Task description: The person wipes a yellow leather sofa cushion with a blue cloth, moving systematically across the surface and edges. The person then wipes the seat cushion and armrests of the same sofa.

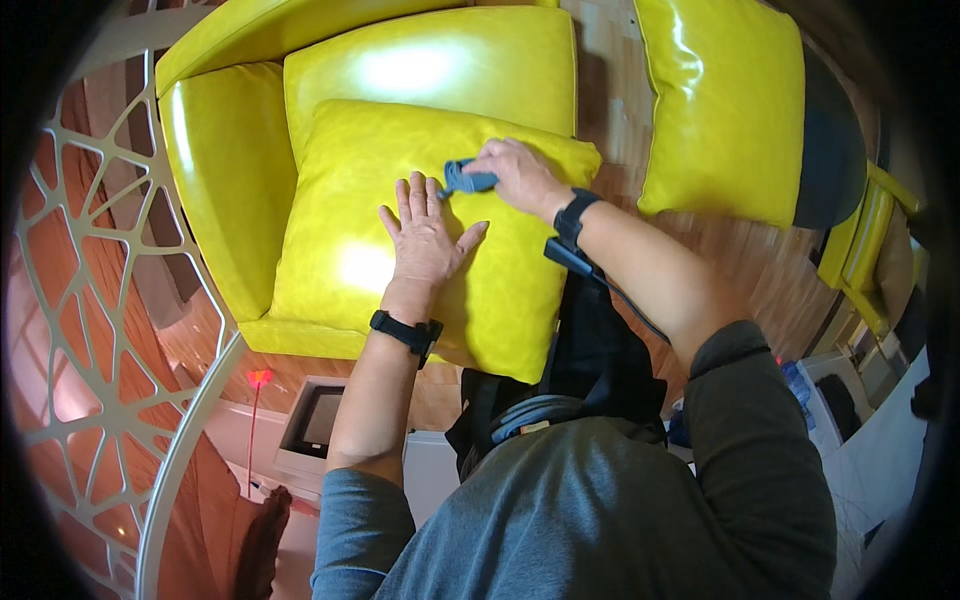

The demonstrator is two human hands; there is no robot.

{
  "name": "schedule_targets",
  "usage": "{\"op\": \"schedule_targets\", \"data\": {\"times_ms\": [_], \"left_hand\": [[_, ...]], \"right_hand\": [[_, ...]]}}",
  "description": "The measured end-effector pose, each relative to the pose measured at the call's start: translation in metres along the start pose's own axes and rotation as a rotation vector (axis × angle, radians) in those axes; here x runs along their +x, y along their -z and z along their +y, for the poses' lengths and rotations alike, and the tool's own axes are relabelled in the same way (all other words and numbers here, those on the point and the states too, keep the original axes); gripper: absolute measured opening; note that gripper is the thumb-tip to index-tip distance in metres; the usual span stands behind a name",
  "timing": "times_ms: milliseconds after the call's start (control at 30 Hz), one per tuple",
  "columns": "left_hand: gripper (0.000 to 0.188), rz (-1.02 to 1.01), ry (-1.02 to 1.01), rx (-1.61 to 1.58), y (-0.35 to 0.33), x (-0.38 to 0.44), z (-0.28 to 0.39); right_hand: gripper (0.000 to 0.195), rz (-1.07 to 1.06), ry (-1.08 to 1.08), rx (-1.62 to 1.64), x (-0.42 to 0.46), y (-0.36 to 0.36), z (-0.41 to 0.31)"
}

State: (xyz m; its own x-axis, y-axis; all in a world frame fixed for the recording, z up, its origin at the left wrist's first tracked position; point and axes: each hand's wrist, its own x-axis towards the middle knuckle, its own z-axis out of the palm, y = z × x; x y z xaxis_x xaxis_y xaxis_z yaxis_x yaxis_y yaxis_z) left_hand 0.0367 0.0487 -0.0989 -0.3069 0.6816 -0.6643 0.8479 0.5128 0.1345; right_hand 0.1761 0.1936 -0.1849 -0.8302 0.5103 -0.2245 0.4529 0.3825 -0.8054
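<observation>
A large yellow leather-like cushion lies on the seat of a yellow sofa. My left hand rests flat on the cushion with its fingers spread and holds nothing. To its upper right, my right hand grips a bunched blue-grey cloth against the cushion's surface. Part of the cloth is hidden under my fingers. Each wrist wears a black strap, and a dark device with a cable hangs by the right one.
Another yellow cushion lies at the upper right over a dark rounded surface. A white openwork screen curves along the left. Below the sofa are an open box and a red flower-like ornament on a thin stem. Wooden flooring shows between the furniture.
</observation>
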Motion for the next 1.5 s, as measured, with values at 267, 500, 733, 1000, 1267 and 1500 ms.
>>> {"op": "schedule_targets", "data": {"times_ms": [267,500,733,1000,1267,1500], "left_hand": [[0.109,0.042,-0.127,-0.070,0.002,-0.001,-0.006],[0.105,-0.005,-0.223,0.054,-0.010,-0.010,0.022],[0.106,-0.014,-0.211,0.012,-0.007,-0.011,0.025],[0.110,-0.028,-0.292,0.039,-0.008,-0.008,0.051],[0.108,-0.060,-0.279,0.058,-0.010,-0.006,0.045],[0.107,-0.009,-0.335,0.001,-0.016,-0.005,0.045]], "right_hand": [[0.047,0.073,0.020,0.129,-0.030,0.044,0.007],[0.050,0.076,-0.112,0.072,-0.067,0.015,0.033],[0.053,0.031,-0.076,0.114,-0.084,0.049,0.021],[0.039,0.255,-0.348,-0.018,-0.078,0.031,0.108],[0.039,0.064,-0.074,0.102,-0.074,0.059,0.059],[0.043,0.070,-0.061,-0.038,0.012,0.039,0.065]]}}
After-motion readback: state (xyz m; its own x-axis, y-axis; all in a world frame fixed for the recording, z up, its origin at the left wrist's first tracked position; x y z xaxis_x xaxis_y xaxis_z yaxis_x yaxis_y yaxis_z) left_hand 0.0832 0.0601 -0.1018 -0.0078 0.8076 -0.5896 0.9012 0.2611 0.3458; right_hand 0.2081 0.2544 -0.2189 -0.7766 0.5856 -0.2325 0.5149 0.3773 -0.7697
